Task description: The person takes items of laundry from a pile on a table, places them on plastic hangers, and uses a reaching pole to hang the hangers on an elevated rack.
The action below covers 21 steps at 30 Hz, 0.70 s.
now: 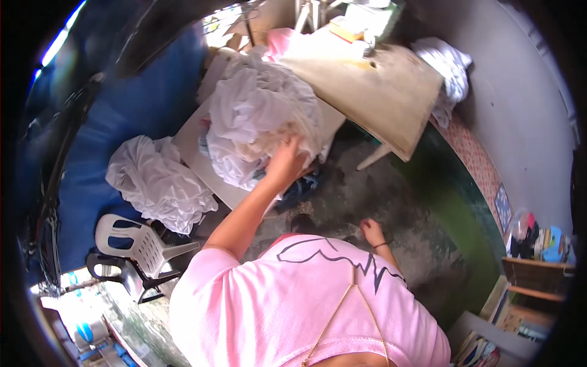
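Note:
My left hand point(290, 158), with a ring on one finger, reaches into a heap of white cloth point(247, 105). Its fingers are closed on a cream, lacy-looking cloth point(263, 143) at the near right side of the heap; the fingertips are partly hidden. The heap covers much of a pale tabletop point(335, 118). Darker blue cloth point(300, 186) shows below the heap, under my wrist. My right hand point(373, 232) hangs low over the floor at my right side, fingers curled and nothing visible in them. A dark band circles that wrist.
Another bundle of white cloth point(158, 183) lies left of the table. White point(137, 243) and black point(121, 275) plastic chairs stand at lower left. A worn cream table point(390, 96) is at the back right, near white fabric point(447, 69). Shelves point(532, 275) stand far right.

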Tool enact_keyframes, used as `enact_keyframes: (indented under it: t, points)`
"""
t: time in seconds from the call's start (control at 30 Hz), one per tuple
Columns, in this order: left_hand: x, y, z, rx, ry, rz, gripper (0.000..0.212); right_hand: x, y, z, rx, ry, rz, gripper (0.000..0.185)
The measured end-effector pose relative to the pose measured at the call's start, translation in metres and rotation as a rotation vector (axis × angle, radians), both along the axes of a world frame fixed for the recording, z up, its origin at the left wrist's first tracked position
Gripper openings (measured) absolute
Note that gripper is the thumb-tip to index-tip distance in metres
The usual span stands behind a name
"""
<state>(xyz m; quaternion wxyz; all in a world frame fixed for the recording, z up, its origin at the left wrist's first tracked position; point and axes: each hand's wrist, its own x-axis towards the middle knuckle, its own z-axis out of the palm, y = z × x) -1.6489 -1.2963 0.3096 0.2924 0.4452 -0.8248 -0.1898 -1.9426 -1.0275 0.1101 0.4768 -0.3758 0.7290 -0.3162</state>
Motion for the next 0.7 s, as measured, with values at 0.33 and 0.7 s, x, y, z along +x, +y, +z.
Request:
enact_keyframes:
  t: [0.33,0.7]
  points:
    - [0.154,-0.114,0.011,-0.077,0.189,0.503,0.039,0.116,-0.29,0.16,-0.247,-0.313,0.505,0.025]
    - [0.102,-0.108,0.234,-0.135,0.594,0.342,0.023,0.174,-0.405,0.342,-0.954,-0.392,0.868,0.035]
